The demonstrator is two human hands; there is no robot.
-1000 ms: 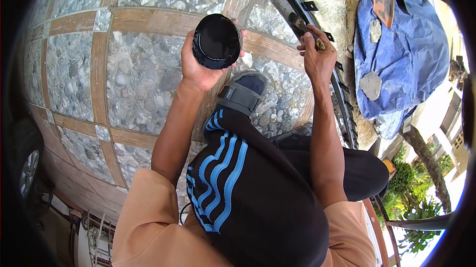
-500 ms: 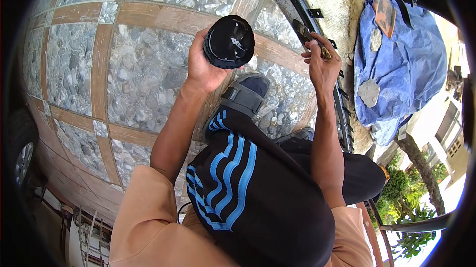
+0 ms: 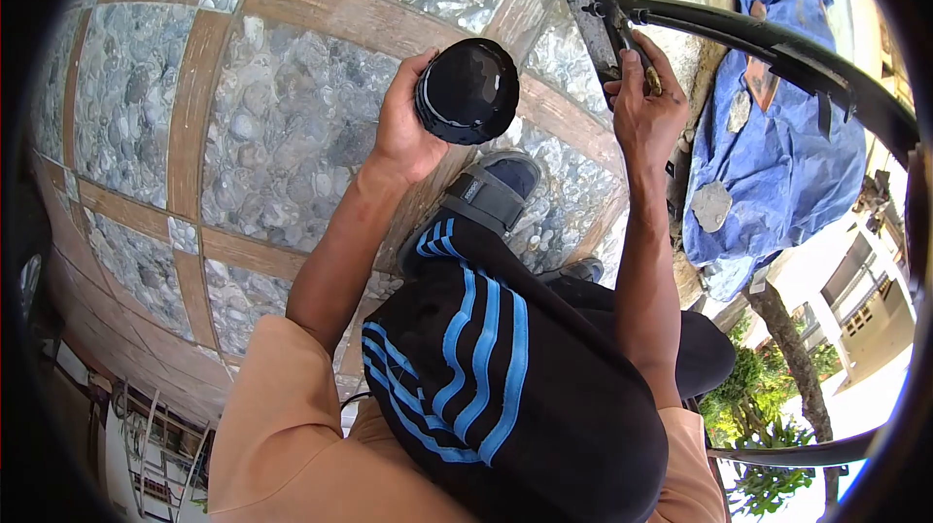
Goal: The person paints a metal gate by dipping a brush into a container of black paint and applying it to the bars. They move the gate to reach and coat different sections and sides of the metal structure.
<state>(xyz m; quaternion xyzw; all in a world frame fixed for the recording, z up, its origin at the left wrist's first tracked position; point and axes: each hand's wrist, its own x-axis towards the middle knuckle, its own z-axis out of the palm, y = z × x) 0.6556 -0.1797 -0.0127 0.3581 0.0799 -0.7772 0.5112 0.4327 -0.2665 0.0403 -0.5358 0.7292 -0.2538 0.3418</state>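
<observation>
Two hands are working above a crouched knee: the left hand is gripping a black paint can, tilted over the pebbled floor, while the right hand is clenching a paintbrush against the black metal gate frame. Holding the can level and near the brush — and loading it lightly — should be limiting drips. Farther off, a blue tarp is lying crumpled.

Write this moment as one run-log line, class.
left hand: holds black paint can | right hand: grips brush at black gate bar | floor: pebble tiles
</observation>
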